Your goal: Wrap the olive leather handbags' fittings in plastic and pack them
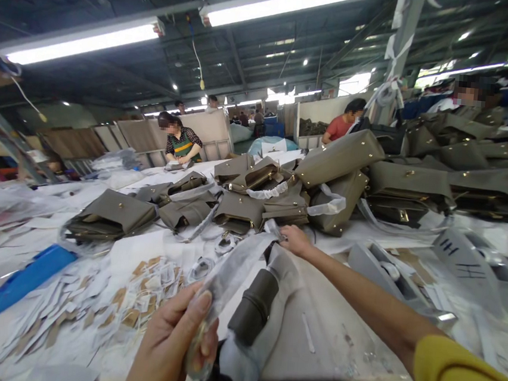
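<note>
In the lower middle my left hand (177,333) is closed round one end of a strap wrapped in clear plastic film (240,261). The wrapped strap runs up and away towards my right hand (294,240), whose fingers are closed at its far end beside the pile of bags. Under and beside the strap lies a dark olive rolled piece (254,306), with pale wrapping around its lower part. Just beyond my right hand are olive handbags (239,212) with gold fittings.
A blue tray (25,276) and scattered paper strips and tags (146,288) lie on the left. Grey boxes (471,265) stand at the right below heaped bags (407,184). One person (182,141) works across the table; another in red (338,127) is farther back.
</note>
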### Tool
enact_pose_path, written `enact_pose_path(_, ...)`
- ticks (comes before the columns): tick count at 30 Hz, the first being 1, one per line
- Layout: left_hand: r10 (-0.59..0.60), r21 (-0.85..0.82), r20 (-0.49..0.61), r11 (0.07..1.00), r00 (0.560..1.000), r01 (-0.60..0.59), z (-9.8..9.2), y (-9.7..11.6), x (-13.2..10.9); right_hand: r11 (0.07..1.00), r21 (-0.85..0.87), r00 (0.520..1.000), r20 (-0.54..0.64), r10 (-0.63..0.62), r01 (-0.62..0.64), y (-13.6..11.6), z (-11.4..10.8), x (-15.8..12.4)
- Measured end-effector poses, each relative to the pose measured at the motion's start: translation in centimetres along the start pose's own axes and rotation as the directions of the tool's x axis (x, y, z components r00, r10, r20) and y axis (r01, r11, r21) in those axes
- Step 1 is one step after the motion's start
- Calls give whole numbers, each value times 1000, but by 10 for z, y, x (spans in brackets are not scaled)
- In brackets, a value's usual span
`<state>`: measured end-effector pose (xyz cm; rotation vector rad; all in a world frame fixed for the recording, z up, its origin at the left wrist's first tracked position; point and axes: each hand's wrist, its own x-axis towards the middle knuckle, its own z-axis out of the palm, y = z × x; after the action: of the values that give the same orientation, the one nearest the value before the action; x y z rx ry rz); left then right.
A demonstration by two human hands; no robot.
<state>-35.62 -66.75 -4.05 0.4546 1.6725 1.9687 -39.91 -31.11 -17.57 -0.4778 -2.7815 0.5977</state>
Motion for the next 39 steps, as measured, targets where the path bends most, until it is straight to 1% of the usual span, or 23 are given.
enact_pose_path(1, 40, -22, -36, 999, 999, -41, 0, 2, 7, 998, 52, 998, -49, 36, -34, -2, -8, -6)
enact_pose_path(2, 85, -46, -62, 995, 994, -88, 1, 4, 14, 984, 165, 991, -104, 87, -69, -4, -18, -13)
enact_pose_path(3, 133, -72, -71, 988, 989, -138, 3, 7, 22, 938, 334, 978, -150, 149, -92, -8, -29, -22)
enact_pose_path(4, 183, -95, -66, 977, 981, -189, 5, 10, 31, 840, 536, 962, -173, 212, -88, -13, -41, -33)
enact_pose_path(5, 231, -113, -53, 965, 971, -236, 8, 13, 39, 682, 729, 951, -167, 260, -59, -18, -53, -46)
enact_pose_path(6, 274, -122, -31, 954, 961, -276, 11, 15, 46, 485, 874, 952, -129, 278, -23, -26, -66, -60)
enact_pose_path(7, 309, -115, -4, 945, 951, -307, 15, 17, 52, 289, 957, 964, -72, 257, -6, -33, -77, -74)
enact_pose_path(9, 363, -53, 60, 931, 930, -360, 24, 17, 60, -40, 998, 986, 55, 156, -49, -51, -95, -103)
enact_pose_path(10, 383, -6, 93, 923, 919, -384, 28, 16, 61, -150, 984, 988, 110, 106, -94, -60, -100, -116)
enact_pose_path(12, 412, 100, 162, 897, 897, -430, 34, 11, 61, -280, 943, 978, 202, 56, -179, -79, -100, -139)
enact_pose_path(14, 395, 204, 255, 870, 883, -448, 38, 7, 58, -376, 898, 958, 276, 79, -228, -97, -89, -154)
enact_pose_path(16, 341, 291, 339, 848, 877, -442, 38, 6, 54, -490, 836, 932, 344, 115, -248, -114, -73, -162)
enact_pose_path(19, 321, 394, 391, 789, 863, -472, 36, 11, 46, -631, 745, 909, 388, 150, -214, -138, -56, -163)
enact_pose_path(21, 342, 450, 409, 731, 846, -513, 33, 16, 42, -689, 707, 912, 373, 168, -162, -153, -53, -159)
enact_pose_path(24, 373, 500, 435, 657, 820, -564, 30, 19, 38, -739, 667, 933, 315, 174, -87, -172, -58, -152)
enact_pose_path(27, 381, 522, 434, 632, 816, -573, 30, 19, 39, -776, 629, 935, 303, 187, -49, -183, -65, -148)
enact_pose_path(30, 316, 568, 444, 625, 839, -536, 31, 21, 40, -812, 584, 917, 326, 229, -5, -189, -70, -147)
enact_pose_path(33, 234, 642, 488, 556, 841, -528, 32, 27, 42, -811, 585, 918, 310, 247, 21, -192, -70, -148)
enact_pose_path(35, 184, 681, 493, 526, 850, -509, 32, 31, 46, -756, 654, 941, 241, 239, 25, -190, -67, -148)
enact_pose_path(36, 161, 688, 487, 536, 858, -490, 32, 32, 48, -697, 716, 960, 179, 216, 23, -188, -66, -149)
enact_pose_path(37, 135, 682, 481, 563, 867, -466, 32, 32, 51, -612, 790, 977, 109, 183, 27, -184, -65, -150)
enact_pose_path(38, 105, 667, 475, 605, 873, -436, 31, 31, 53, -495, 868, 989, 37, 142, 39, -179, -65, -152)
enact_pose_path(39, 80, 645, 465, 652, 882, -399, 31, 29, 56, -344, 937, 994, -31, 104, 65, -172, -65, -156)
